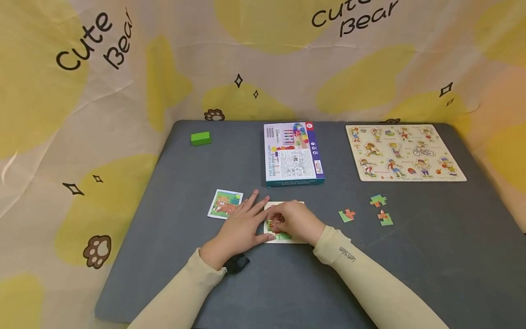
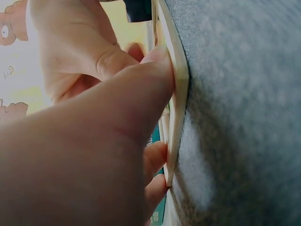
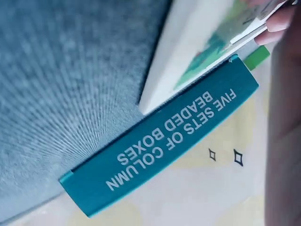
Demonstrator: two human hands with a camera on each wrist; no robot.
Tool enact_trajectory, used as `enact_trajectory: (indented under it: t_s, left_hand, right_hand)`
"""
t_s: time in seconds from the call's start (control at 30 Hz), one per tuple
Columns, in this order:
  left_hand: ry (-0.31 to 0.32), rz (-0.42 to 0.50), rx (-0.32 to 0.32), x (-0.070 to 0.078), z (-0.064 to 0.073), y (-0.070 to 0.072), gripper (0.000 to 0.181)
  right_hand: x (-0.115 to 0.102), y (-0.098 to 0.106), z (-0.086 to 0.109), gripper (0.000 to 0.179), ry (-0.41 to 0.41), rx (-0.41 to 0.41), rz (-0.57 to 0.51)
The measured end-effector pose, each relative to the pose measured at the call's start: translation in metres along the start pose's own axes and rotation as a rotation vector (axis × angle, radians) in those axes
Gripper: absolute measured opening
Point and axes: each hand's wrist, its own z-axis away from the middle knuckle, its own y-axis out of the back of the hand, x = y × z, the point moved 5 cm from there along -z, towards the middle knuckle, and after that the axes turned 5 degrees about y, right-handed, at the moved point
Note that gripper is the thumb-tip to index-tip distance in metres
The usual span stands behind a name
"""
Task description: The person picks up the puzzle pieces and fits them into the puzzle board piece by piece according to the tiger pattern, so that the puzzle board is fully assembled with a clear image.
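"So, how's your grip?"

"My left hand (image 1: 242,226) lies spread against the puzzle board (image 1: 285,241), straight before me; my right hand (image 1: 295,220) bends over it, but I can't tell whether it pinches anything. I'd brace the board and press evenly."

"What's in the way?"

"My right hand hides much of it; my left overlaps the tiger card (image 1: 223,204). Loose pieces (image 1: 347,215) lie rightward, the box (image 1: 293,155) beyond."

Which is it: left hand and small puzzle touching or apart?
Touching: the left wrist view shows the left hand resting its thumb against the small puzzle.
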Motion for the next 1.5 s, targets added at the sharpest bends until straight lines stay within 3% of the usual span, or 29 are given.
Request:
enact_trajectory:
  t_s: [0.23, 0.33, 0.47, 0.57, 0.73, 1.0, 1.3, 1.5]
  left_hand:
    - [0.01, 0.002, -0.009, 0.0, 0.0, 0.0, 0.077]
    - [0.008, 0.001, -0.008, 0.0, 0.0, 0.0, 0.079]
    - [0.01, -0.001, -0.011, 0.002, 0.001, -0.001, 0.083]
    - [0.008, -0.002, -0.007, 0.004, 0.001, -0.002, 0.083]
    - [-0.001, -0.012, 0.0, 0.007, 0.001, -0.004, 0.083]
    - [0.011, 0.003, -0.009, 0.003, 0.002, -0.006, 0.084]
    - [-0.001, 0.002, -0.001, 0.003, -0.002, -0.002, 0.084]
    - [-0.009, 0.017, 0.002, 0.0, -0.003, 0.002, 0.083]
  right_hand:
    - [-0.001, -0.005, 0.002, 0.025, -0.024, 0.051, 0.08]
    - [-0.003, -0.006, 0.005, 0.021, 0.009, 0.072, 0.154]
    - [-0.013, -0.01, 0.018, 0.013, 0.142, 0.122, 0.385]
    - [-0.024, -0.019, 0.035, 0.019, 0.234, 0.155, 0.605]
    - [-0.03, -0.036, 0.061, 0.039, 0.228, 0.119, 0.829]
    - [-0.021, -0.043, 0.066, 0.05, 0.159, 0.097, 0.813]
    - [-0.017, -0.044, 0.067, 0.055, 0.18, 0.106, 0.776]
    - [-0.013, -0.04, 0.06, 0.058, 0.152, 0.122, 0.748]
